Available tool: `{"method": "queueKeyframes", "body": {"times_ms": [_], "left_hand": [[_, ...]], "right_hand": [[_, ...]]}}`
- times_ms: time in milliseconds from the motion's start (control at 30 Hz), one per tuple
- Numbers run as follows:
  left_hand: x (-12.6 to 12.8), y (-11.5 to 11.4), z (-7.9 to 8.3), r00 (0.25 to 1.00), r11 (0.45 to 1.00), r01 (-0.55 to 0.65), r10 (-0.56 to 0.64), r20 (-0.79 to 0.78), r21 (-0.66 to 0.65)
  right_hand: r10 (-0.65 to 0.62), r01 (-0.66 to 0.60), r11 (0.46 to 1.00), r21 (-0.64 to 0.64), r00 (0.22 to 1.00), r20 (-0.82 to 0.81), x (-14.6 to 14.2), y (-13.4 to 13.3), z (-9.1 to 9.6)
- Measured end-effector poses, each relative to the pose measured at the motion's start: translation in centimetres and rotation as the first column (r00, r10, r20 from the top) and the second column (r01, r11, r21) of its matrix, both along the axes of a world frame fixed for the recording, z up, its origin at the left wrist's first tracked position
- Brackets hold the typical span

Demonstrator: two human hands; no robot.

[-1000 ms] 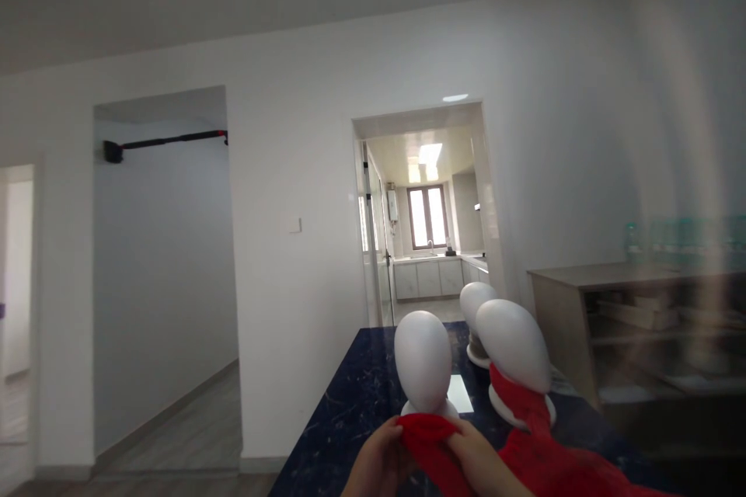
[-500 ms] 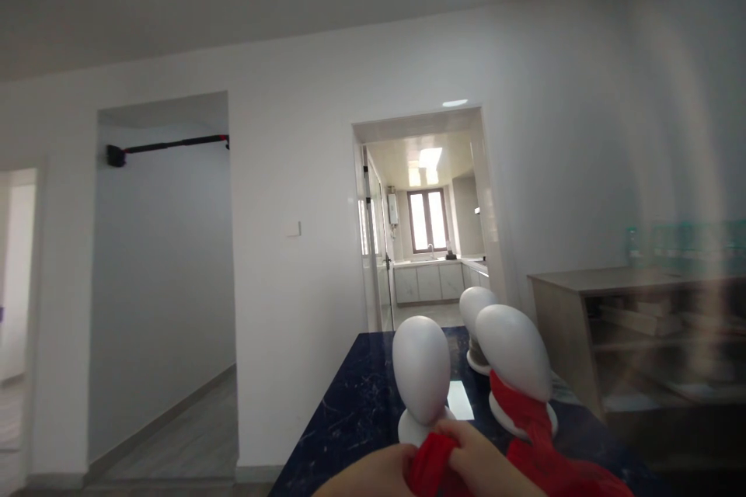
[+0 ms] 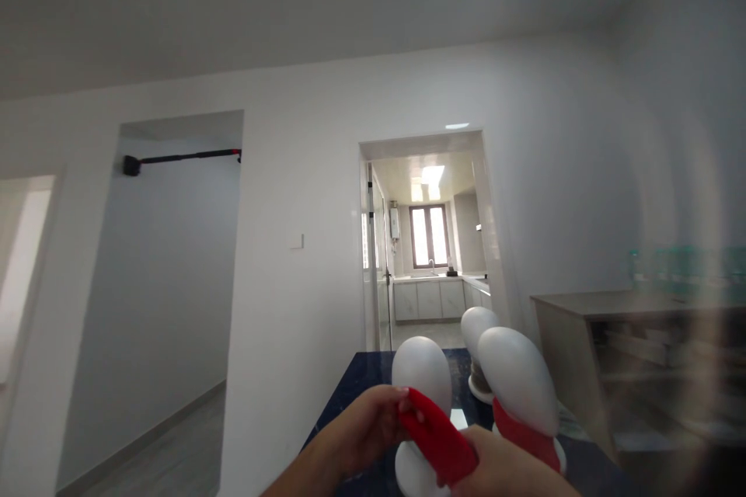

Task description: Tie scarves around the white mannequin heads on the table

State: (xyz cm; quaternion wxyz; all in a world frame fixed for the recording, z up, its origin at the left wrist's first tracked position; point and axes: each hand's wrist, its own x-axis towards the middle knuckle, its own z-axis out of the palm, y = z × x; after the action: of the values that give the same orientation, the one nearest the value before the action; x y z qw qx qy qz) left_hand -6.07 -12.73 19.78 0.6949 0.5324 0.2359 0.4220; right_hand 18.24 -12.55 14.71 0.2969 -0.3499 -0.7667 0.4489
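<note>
A strip of red cloth [image 3: 438, 435] is stretched between my hands in front of the nearest white mannequin head [image 3: 420, 363]. My left hand [image 3: 373, 425] pinches its upper left end, fingertips closed on the fabric. My right hand [image 3: 495, 464] grips the lower right end, partly cut off by the bottom edge. The cloth and hands cover the middle of this head; its white base [image 3: 411, 470] shows below. To the right, a second white mannequin head [image 3: 516, 373] has red cloth [image 3: 528, 436] around its neck.
A third white mannequin head [image 3: 478, 326] stands farther back on the dark blue marbled table [image 3: 343, 396]. On the right is a wooden shelf unit [image 3: 574, 357] with green-tinted bottles [image 3: 688, 264] on top. A doorway to a kitchen opens behind the table.
My hands have risen and spread apart, drawing out the red cloth that was bunched between them. The view has tilted up slightly, so the scene sits lower.
</note>
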Motion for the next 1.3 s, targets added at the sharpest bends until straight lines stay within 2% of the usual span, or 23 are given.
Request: {"method": "queueKeyframes", "body": {"times_ms": [100,233,333,400,467,533,600,700,867,967,1000,1067,1133,1167,1300], "left_hand": [[-0.1,2.8,1.0,0.973,0.992,0.012,0.018,0.231,-0.125],[-0.7,6.2,3.8,0.926,0.996,-0.057,0.077,0.370,-0.064],[-1.2,8.4,5.9,0.921,0.995,-0.098,0.104,0.376,-0.035],[-1.5,9.9,7.0,0.918,0.992,-0.124,0.128,0.376,-0.036],[-1.9,11.3,7.7,0.909,0.989,-0.144,0.147,0.391,-0.037],[-2.5,12.8,8.1,0.896,0.987,-0.159,0.159,0.415,-0.034],[-3.1,14.2,8.2,0.881,0.984,-0.177,0.175,0.439,-0.038],[-4.1,16.3,7.9,0.855,0.977,-0.208,0.207,0.476,-0.050],[-5.5,19.0,6.2,0.801,0.961,-0.264,0.267,0.536,-0.084],[-6.0,20.3,5.0,0.790,0.951,-0.283,0.306,0.532,-0.126],[-6.1,20.7,4.6,0.787,0.946,-0.292,0.321,0.526,-0.141],[-6.4,21.5,3.7,0.780,0.933,-0.316,0.359,0.512,-0.173],[-6.5,22.5,2.8,0.768,0.915,-0.347,0.404,0.498,-0.207],[-6.6,22.9,2.3,0.759,0.903,-0.365,0.429,0.490,-0.226],[-6.6,24.2,-0.6,0.710,0.846,-0.431,0.532,0.461,-0.312]], "right_hand": [[0.056,-0.065,0.994,-0.084,0.993,-0.104,1.0,1.9,-0.1],[-0.133,0.090,0.984,-0.152,0.943,-0.306,2.1,3.7,0.2],[-0.167,0.058,0.970,-0.237,0.865,-0.473,2.8,5.6,0.4],[-0.138,-0.035,0.967,-0.254,0.765,-0.629,3.2,7.5,0.3],[-0.092,-0.153,0.962,-0.227,0.602,-0.793,3.5,9.6,0.1],[-0.029,-0.267,0.949,-0.167,0.452,-0.891,3.7,11.5,-0.2],[0.035,-0.358,0.928,-0.105,0.364,-0.931,3.6,13.0,-0.1],[0.070,-0.412,0.909,-0.061,0.296,-0.952,3.0,14.5,0.4],[0.087,-0.465,0.883,-0.062,0.291,-0.953,1.9,16.5,2.0],[0.057,-0.403,0.912,-0.078,0.313,-0.948,1.7,17.8,2.5],[0.038,-0.356,0.930,-0.093,0.345,-0.938,1.6,18.4,2.5],[-0.050,-0.180,0.972,-0.150,0.467,-0.883,1.2,19.5,2.4],[-0.185,0.033,0.978,-0.204,0.577,-0.796,0.6,20.8,2.0],[-0.253,0.124,0.967,-0.224,0.608,-0.753,0.1,21.5,1.7],[-0.435,0.349,0.898,-0.267,0.613,-0.660,-1.8,23.5,-0.3]]}}
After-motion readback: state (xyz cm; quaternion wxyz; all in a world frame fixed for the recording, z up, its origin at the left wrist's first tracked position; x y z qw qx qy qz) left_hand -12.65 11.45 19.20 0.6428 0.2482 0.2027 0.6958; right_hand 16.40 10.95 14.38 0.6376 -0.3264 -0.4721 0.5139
